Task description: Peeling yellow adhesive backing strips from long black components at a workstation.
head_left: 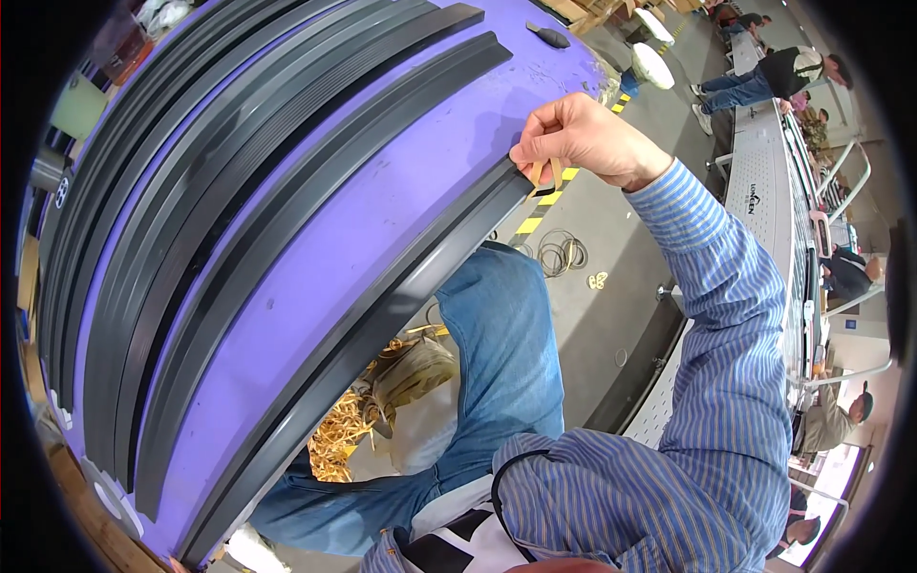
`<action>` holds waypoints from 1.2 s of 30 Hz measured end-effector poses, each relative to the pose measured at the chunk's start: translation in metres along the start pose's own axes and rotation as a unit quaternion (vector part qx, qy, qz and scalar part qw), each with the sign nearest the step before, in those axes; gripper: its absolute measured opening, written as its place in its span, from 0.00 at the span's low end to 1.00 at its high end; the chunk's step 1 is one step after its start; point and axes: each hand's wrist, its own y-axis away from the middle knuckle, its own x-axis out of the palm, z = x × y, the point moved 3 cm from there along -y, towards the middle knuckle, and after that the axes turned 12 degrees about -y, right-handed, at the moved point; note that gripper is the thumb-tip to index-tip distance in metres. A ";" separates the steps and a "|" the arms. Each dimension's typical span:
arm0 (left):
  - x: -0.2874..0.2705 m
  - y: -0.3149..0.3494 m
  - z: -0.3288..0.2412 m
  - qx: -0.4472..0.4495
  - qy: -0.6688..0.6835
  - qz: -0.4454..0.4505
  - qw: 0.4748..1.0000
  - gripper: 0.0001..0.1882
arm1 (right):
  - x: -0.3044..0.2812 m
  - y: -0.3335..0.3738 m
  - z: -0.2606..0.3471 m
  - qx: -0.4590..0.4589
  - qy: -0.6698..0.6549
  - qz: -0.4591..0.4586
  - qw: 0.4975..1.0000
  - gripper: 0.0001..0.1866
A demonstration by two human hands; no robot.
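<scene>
Right hand [592, 143] has thumb and finger pinched on tan tape [557, 172] at the far end of the nearest dark strip [430, 258], along the purple table [325, 253]. Fingers hide the strip's tip, so can't tell if that's gripped too. Left hand's out of view.

Factory floor or big workshop, by the look of it. Long purple-topped worktable [382, 201] left of the right hand [592, 143], loaded with long dark-grey moulded strips [401, 296]. Black-and-yellow striped floor tape [538, 212] just past the fingertips, on bare grey flooring [611, 315]. Curly tan scrap pile [339, 435] bodyward of the hand. Out to its right: long pale bench line with perforated panels [740, 177], several people [755, 86] along it.
</scene>
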 end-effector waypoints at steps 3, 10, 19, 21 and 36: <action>-0.026 -0.027 0.022 -0.009 -0.079 -0.025 0.997 0.19 | 0.001 0.001 0.006 0.000 0.003 -0.001 1.000 0.06; -0.028 -0.036 0.032 0.009 -0.054 0.027 0.998 0.20 | 0.000 0.002 0.003 -0.011 -0.010 -0.010 1.000 0.06; -0.017 -0.015 0.014 0.024 -0.060 0.022 0.998 0.23 | 0.001 0.002 0.002 -0.011 -0.009 -0.020 1.000 0.06; -0.025 -0.023 0.022 0.022 -0.061 0.031 0.997 0.23 | 0.002 0.002 0.003 -0.012 -0.011 -0.022 1.000 0.06; -0.013 -0.008 0.005 0.036 -0.076 0.025 0.996 0.22 | 0.004 0.001 0.001 -0.006 -0.017 -0.023 1.000 0.06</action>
